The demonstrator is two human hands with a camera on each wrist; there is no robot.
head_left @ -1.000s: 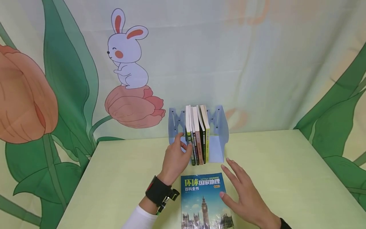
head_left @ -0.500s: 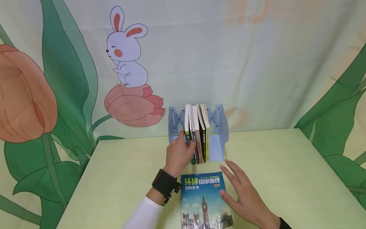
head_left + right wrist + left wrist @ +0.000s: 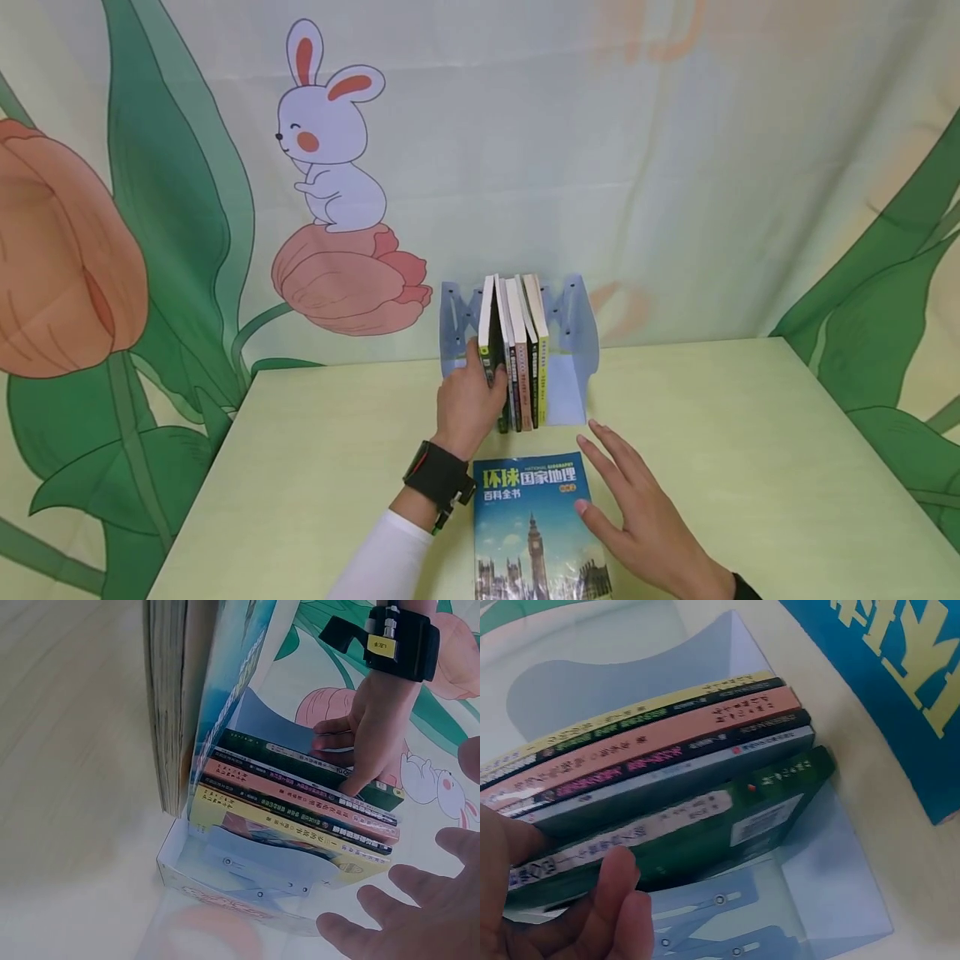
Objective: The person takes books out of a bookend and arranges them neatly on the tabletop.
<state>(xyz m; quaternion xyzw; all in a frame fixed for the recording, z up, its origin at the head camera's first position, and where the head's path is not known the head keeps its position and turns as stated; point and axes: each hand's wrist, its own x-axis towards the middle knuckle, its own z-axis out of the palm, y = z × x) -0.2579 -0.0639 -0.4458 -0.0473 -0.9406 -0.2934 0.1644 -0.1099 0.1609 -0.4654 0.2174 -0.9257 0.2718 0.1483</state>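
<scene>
My left hand (image 3: 467,412) pinches a dark green book (image 3: 682,859) at the left end of a row of upright books, its thumb on the right face and its fingers on the left. In the left wrist view a narrow gap separates this book from the other thin books (image 3: 705,742), which lean together with black, pink and yellow spines. They stand in a translucent blue book rack (image 3: 567,390). My right hand (image 3: 647,521) is spread, fingers apart, over the right edge of a large blue encyclopedia (image 3: 517,508) with a clock tower on its cover.
The table (image 3: 750,467) has a pale green-yellow cover. Behind it hangs a curtain (image 3: 675,167) printed with a rabbit and tulips, close at the rack's back.
My left hand has moved to the green book and taken hold of it. The book's top has tilted left, away from its neighbours. My right hand has stayed almost still.
</scene>
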